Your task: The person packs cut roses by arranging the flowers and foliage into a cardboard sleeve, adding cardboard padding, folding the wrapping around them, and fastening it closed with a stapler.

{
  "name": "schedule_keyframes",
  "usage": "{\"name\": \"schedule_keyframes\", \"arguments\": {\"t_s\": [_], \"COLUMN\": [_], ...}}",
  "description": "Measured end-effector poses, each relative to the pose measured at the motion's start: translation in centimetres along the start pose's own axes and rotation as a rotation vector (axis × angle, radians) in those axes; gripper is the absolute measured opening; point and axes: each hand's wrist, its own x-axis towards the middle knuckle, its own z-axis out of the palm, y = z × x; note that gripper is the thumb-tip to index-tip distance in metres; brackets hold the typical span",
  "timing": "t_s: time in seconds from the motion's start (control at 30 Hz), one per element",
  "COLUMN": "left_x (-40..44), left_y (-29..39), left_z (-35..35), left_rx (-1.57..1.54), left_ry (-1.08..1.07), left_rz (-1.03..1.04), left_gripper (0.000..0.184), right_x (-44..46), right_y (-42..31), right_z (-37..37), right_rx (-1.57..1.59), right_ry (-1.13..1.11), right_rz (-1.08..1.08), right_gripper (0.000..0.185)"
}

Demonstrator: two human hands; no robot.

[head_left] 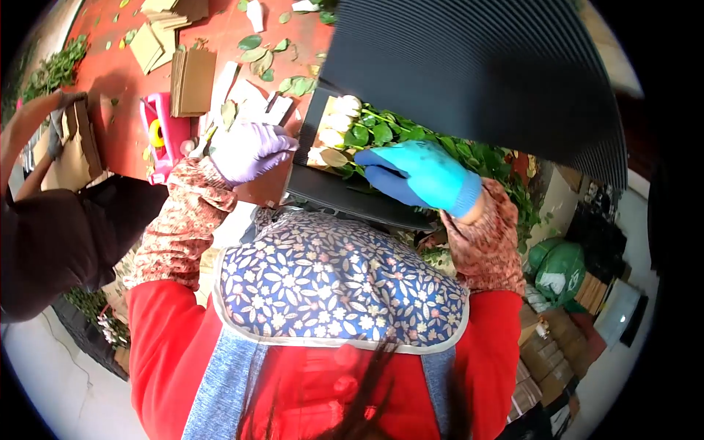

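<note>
My left hand (253, 152), in a lilac glove, is closed near the left edge of the black corrugated sheet (469, 51). What its fingers hold, if anything, I cannot make out. Pale cream roses (345, 107) lie in a row on the sheet, their leafy green stems (458, 147) running right. Over the stems lies my right hand (422, 176), in a blue glove, fingers stretched left toward the lowest bloom. One flap of the sheet stands up behind the flowers; its near strip (352, 198) passes below my hands.
On the red table (117, 66) are cardboard pieces (193, 82), loose leaves (257, 59) and a pink tape dispenser (165, 136). At left, another person's gloved hands (62, 121) hold cardboard. A green bundle (557, 271) and stacked cardboard (546, 352) stand at right.
</note>
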Motion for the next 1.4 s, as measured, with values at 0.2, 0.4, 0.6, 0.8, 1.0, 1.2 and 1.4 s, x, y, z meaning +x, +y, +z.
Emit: {"name": "schedule_keyframes", "arguments": {"t_s": [0.2, 0.4, 0.6, 0.8, 1.0, 1.2, 1.4], "left_x": [0.3, 1.4, 2.0, 2.3, 2.1, 2.1, 3.4], "left_y": [1.5, 1.2, 0.5, 1.8, 2.2, 1.4, 4.6], "left_z": [1.9, 3.4, 2.9, 2.9, 2.8, 2.2, 0.4], "left_rx": [-0.380, -0.357, -0.470, -0.481, -0.442, -0.589, -0.171], "left_ry": [0.057, -0.031, -0.153, -0.154, -0.192, -0.158, -0.209], "left_rz": [0.020, 0.123, 0.060, 0.089, 0.031, 0.080, -0.018], "left_gripper": [0.035, 0.044, 0.028, 0.031, 0.036, 0.040, 0.023], "right_x": [3.1, 0.8, 2.0, 1.9, 2.5, 1.7, 1.1], "right_y": [-0.5, 2.3, 0.7, 0.1, 0.9, 1.4, 1.7], "right_z": [2.5, 5.8, 3.6, 3.6, 6.7, 6.7, 6.5], "right_rx": [-0.317, -0.415, -0.308, -0.620, -0.669, -0.581, -0.485], "right_ry": [-0.382, -0.310, -0.191, -0.111, -0.374, -0.327, -0.214], "right_rz": [0.236, 0.058, 0.077, 0.290, 0.261, 0.252, 0.222], "right_gripper": [0.023, 0.018, 0.020, 0.020, 0.016, 0.014, 0.011]}}
